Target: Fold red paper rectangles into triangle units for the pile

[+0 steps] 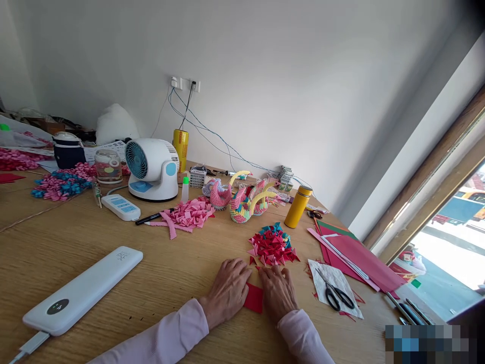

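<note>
A small piece of red paper (253, 298) lies on the wooden table between my hands. My left hand (228, 287) rests at its left edge with fingers together and pressed down on it. On the other side, my right hand (279, 292) is closed, its bent fingertips at the paper's far right edge. Both thumbs and part of the paper are hidden. Just beyond my fingertips is a pile of folded paper triangles (273, 245) in red, pink and teal. Black-handled scissors (335, 293) lie on a white tissue (316, 270) to the right of my right hand.
Behind the pile stand folded-paper swans (246, 205) and a yellow bottle (298, 207). Pink paper pieces (193, 213), a white fan (153, 169) and a power strip (121, 207) are further left. A white power bank (85, 288) lies front left. Coloured sheets (352, 253) lie at right.
</note>
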`<state>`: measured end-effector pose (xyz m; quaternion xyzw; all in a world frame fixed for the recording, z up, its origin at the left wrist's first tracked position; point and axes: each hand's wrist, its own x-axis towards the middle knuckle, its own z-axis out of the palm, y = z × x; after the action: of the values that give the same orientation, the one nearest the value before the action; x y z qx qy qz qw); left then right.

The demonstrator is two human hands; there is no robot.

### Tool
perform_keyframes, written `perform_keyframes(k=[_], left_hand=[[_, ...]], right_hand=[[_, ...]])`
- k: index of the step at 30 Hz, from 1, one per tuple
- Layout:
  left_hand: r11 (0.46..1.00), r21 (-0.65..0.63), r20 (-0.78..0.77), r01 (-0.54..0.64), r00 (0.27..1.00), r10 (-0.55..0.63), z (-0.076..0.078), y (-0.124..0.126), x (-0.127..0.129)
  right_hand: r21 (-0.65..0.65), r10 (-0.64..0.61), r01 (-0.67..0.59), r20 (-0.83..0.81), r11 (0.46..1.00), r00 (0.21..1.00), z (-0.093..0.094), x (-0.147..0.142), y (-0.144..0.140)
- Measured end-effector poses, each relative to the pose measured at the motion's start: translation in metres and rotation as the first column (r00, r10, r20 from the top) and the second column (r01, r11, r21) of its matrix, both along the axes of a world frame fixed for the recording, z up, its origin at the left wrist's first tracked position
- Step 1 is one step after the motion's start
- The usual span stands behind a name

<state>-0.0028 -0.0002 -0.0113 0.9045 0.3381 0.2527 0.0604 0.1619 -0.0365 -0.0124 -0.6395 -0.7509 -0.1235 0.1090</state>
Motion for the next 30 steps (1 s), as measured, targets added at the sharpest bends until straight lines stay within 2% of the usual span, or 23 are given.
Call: perform_keyframes(k=[4, 7, 11, 17, 24, 30], left_hand=[[0.996, -0.088, 0.056, -0.020, 0.998, 0.025, 0.004, 0.003, -0.007], [0.989, -0.148, 0.100, -0.027, 0.994, 0.042, 0.002, 0.008, -0.011], [0.985, -0.171, 0.136, 0.018, 0.991, 0.006, -0.004, 0.014, -0.013], [0.982, -0.183, 0.149, 0.049, 0.989, -0.022, -0.007, 0.015, -0.015], [0.975, -0.215, 0.173, 0.058, 0.985, -0.020, -0.006, 0.019, -0.016], [0.971, -0.233, 0.176, 0.059, 0.984, -0.018, -0.001, 0.017, -0.016]], right_hand=[[0.071, 0.028, -0.025, -0.044, 0.997, 0.999, -0.002, 0.010, -0.001], [0.118, 0.061, -0.041, -0.174, 0.992, 0.983, 0.000, 0.010, -0.009], [0.025, 0.119, -0.118, -0.324, 0.993, 0.939, 0.005, 0.001, -0.022], [-0.067, 0.116, -0.138, -0.262, 0.988, 0.958, 0.007, -0.004, -0.028], [-0.038, 0.166, -0.177, -0.197, 0.984, 0.966, 0.009, -0.003, -0.030], [-0.025, 0.191, -0.202, -0.222, 0.979, 0.956, 0.009, -0.002, -0.030]])
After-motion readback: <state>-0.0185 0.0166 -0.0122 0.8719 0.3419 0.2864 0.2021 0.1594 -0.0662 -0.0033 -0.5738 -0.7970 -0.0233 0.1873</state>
